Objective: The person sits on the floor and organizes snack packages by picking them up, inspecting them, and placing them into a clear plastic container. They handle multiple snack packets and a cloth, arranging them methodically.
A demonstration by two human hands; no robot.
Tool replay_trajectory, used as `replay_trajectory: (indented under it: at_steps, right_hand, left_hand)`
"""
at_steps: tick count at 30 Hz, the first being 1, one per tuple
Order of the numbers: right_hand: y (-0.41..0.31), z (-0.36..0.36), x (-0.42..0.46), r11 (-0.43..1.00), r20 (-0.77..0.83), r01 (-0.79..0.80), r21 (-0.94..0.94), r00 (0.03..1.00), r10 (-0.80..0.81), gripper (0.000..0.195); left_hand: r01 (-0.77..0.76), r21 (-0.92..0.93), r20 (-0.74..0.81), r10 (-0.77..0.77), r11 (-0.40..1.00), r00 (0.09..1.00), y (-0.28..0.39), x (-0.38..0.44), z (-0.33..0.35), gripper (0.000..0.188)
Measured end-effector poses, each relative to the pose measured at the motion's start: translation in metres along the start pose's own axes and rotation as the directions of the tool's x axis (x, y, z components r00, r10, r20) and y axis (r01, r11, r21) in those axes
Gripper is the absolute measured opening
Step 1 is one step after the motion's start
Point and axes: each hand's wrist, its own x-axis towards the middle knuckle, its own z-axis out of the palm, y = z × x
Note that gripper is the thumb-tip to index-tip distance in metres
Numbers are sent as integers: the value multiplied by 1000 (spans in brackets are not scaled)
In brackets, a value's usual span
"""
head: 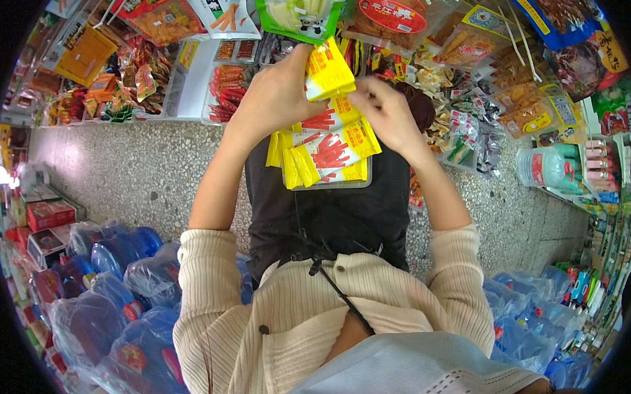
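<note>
My left hand point(276, 97) grips several yellow-and-white snack packets point(328, 70) in a small stack above my lap. Close to the stack's right edge is my right hand point(388, 113), its fingers bent and blurred; whether it pinches a packet cannot be made out. Below both hands, more yellow packets point(335, 152) with red sticks printed on them lie overlapping in a clear plastic tray point(341, 185). That tray rests on my dark trousers point(326, 217). The packets cover most of it.
Ahead, shelf bins hold red-wrapped snacks point(226, 98) and other packets, with a green bag point(301, 12) hanging above. Blue water bottles in plastic wrap point(137, 302) stand at lower left, others point(528, 309) at lower right. A large clear bottle point(541, 166) is on the right.
</note>
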Motion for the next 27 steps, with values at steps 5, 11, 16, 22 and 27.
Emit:
replay_trajectory:
  at_steps: [5,11,16,22,27]
  right_hand:
    - [-1,8,-51,953,102,85,-290,993,-58,33]
    - [-3,45,-85,920,-163,65,-386,977,-137,37]
    - [-1,52,-91,969,-290,29,-247,952,-103,37]
    - [-1,21,-71,965,-333,93,-245,927,-174,43]
    - [-3,-4,-23,955,-142,112,-273,978,-155,64]
  left_hand:
    - [-78,135,159,56,988,986,-6,4,27,66]
    - [-227,166,323,164,960,932,-2,10,53,66]
    - [-270,257,330,178,928,927,-5,11,60,64]
    - [-255,314,329,147,914,933,2,14,57,62]
    - [-381,310,205,330,871,921,-2,9,57,74]
